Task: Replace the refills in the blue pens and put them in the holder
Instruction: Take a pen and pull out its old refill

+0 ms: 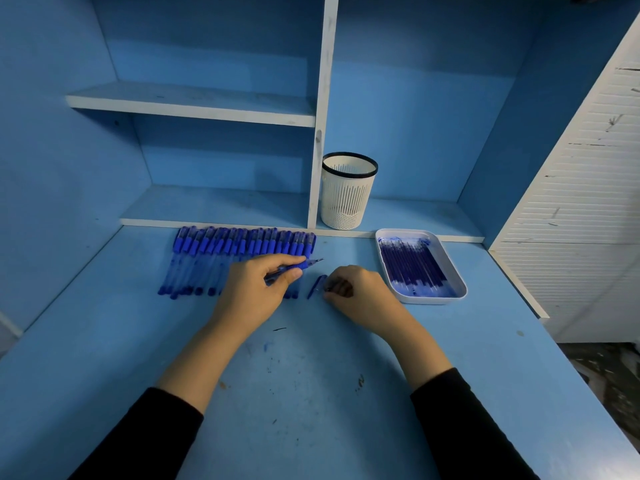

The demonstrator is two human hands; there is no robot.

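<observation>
A row of several blue capped pens [242, 244] lies side by side on the blue desk. My left hand [256, 289] grips one uncapped blue pen [304, 264], its tip pointing right. A blue pen cap [317, 286] lies on the desk between my hands. My right hand [356, 289] rests on the desk with fingers curled beside the cap; whether it holds something small I cannot tell. A white mesh pen holder [347, 190] with a black rim stands empty on the low shelf behind. A white tray [459, 289] to the right holds several blue refills [412, 266].
Blue shelving rises behind the desk, with a white vertical divider [322, 116] just left of the holder. A white slatted panel [571, 220] closes off the right side. The desk's front edge falls away at the lower right.
</observation>
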